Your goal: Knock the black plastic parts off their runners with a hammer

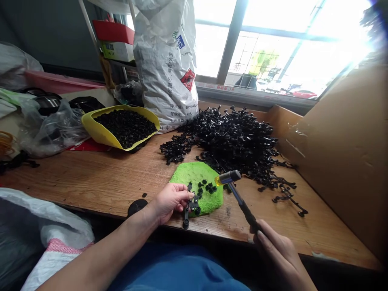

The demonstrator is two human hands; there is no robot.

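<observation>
With the left fingers (183,195) pinching a black part (186,216) over the green cloth (182,173) and the right ones wrapped around the hammer (249,217), a stray blow could bruise the thumb.

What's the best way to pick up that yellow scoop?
I'd grip the yellow scoop by its rim, left and right sides together, coming from the near side: the white sack stands close behind, and the black pieces filling it could spill if tilted.

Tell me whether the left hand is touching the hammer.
Apart. The head view shows green cloth and small black parts between the left hand and the hammer.
</observation>
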